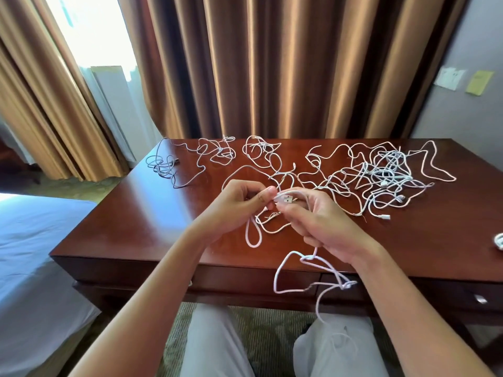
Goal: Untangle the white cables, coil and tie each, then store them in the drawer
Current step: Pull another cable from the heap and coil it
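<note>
Above the front middle of the dark wooden desk (pixel 130 227), my left hand (pixel 239 208) and my right hand (pixel 321 221) both hold one white cable (pixel 288 270). Its USB plug (pixel 284 199) sits between the fingertips of both hands. A short loop hangs below my left hand; longer knotted loops drop from my right hand past the desk's front edge toward my lap. A big tangle of white cables (pixel 381 178) lies at the back right. Smaller loose cables (pixel 261 153) spread along the back, with a grey one (pixel 163 167) at the back left.
A drawer front with a metal knob (pixel 480 299) is under the desk at the right. A small white coil (pixel 499 240) shows at the right edge. A bed (pixel 32 254) stands to the left; curtains hang behind the desk.
</note>
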Motion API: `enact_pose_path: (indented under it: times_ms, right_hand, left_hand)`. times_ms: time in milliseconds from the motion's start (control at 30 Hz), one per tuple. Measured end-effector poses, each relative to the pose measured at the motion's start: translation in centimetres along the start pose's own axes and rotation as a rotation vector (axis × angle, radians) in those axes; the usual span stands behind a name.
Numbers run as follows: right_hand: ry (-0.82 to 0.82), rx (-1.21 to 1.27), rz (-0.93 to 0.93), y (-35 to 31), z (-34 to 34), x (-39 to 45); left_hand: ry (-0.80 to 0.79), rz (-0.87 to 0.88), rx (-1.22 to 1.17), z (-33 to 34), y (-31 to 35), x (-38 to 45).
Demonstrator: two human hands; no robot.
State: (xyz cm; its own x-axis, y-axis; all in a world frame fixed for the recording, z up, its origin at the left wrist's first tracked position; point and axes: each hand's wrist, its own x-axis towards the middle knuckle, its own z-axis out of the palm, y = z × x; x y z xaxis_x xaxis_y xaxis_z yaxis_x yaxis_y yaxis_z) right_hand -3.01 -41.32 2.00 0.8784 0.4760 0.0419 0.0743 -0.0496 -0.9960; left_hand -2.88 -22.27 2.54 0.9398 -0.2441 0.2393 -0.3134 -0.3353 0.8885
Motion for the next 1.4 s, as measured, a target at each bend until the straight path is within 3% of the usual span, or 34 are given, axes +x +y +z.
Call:
enact_pose_path:
  times_ms: [333, 433, 500, 633, 867, 1067, 1267, 1400]
  right_hand:
    - [0.146, -0.117, -0.096, 0.1, -0.3, 0.4]
    - [0.162, -0.037, -0.106, -0.2, -0.5, 0.4]
    - [0.186, 0.044, -0.108, -0.4, -0.8, 0.3]
    - [0.222, 0.101, -0.150, -0.7, -1.2, 0.4]
    - [0.266, -0.020, -0.204, -0.4, -1.1, 0.7]
    - [0.348, -0.089, -0.193, -0.1, -1.5, 0.9]
    - [0.371, -0.031, -0.142, -0.2, -1.7, 0.8]
    - [0.208, 0.067, -0.035, -0.5, -1.5, 0.6]
  left_hand:
    - [0.079, -0.063, -0.037, 0.0, -0.7, 0.2]
    - [0.125, -0.109, -0.068, -0.1, -1.1, 0.4]
    - [0.146, -0.176, -0.211, -0.3, -1.5, 0.4]
    - [0.094, -0.236, -0.300, -0.4, -2.2, 0.1]
    - [-0.129, -0.270, -0.077, -0.1, -0.2, -0.6]
    - [-0.340, -0.139, 0.257, -0.5, -0.1, -1.1]
    - [-0.297, -0.091, 0.283, -0.6, -0.8, -0.9]
    - [-0.122, -0.071, 0.359, -0.2, -1.2, -0.4]
